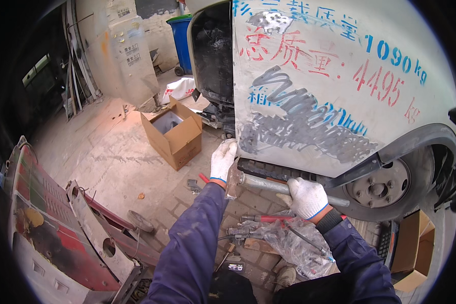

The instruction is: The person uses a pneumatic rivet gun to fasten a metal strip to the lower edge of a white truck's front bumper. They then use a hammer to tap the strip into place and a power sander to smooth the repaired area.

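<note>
My right hand (307, 196), in a white knit glove with a blue cuff edge, is wrapped round the grey pipe-like handle of a hammer (261, 183). The hammer's rusty, blocky head (233, 183) points left, just below my left hand (223, 160). That hand, in a matching glove, is raised to the lower front corner of a white truck cab panel (309, 86). Its fingers are closed together by the panel's edge; what they grip is too small to make out. The dark open front of the vehicle (214, 55) lies just beyond.
An open cardboard box (180, 142) stands ahead on the paving; another box (414, 248) is at lower right. Below my arms lie clear plastic sheeting (304, 248) and a red-handled tool (268, 218). A red metal frame (55, 218) leans at left. The truck wheel (377, 187) is to the right.
</note>
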Demonstrator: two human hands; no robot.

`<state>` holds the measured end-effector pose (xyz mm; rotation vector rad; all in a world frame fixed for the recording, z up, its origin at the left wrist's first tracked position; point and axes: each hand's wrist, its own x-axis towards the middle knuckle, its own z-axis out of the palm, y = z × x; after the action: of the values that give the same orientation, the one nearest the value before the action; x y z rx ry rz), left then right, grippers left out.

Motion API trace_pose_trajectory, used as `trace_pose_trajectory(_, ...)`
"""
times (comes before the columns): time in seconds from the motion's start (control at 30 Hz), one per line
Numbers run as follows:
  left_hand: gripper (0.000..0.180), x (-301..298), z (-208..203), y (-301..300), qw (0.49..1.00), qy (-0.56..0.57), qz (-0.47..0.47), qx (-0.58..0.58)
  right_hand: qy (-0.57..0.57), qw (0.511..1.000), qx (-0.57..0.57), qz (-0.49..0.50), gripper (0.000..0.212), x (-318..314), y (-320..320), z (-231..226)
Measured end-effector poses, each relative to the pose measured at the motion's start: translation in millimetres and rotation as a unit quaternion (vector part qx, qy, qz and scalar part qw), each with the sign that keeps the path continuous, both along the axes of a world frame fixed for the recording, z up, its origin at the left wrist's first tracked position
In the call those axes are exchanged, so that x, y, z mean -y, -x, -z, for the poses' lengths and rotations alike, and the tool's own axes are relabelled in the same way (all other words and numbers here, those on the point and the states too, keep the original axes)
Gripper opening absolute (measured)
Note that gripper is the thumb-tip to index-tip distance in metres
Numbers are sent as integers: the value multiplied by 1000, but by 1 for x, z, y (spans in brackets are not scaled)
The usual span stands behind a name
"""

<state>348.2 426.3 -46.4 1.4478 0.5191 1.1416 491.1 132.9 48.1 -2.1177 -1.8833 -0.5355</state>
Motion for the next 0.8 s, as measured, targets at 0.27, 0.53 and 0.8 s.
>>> trace_pose_trajectory(0.27,35,9,-11,1,997,-58,-40,-40,35,999,6,16,44,2,-9,10)
trace_pose_trajectory(0.53,37,10,-13,-1,996,-49,-54,-51,45,999,-2,10,43,8,-13,11)
trace_pose_trajectory(0.8,41,9,-14,3,990,-101,-67,-70,22,1000,-18,-7,43,9,-11,11)
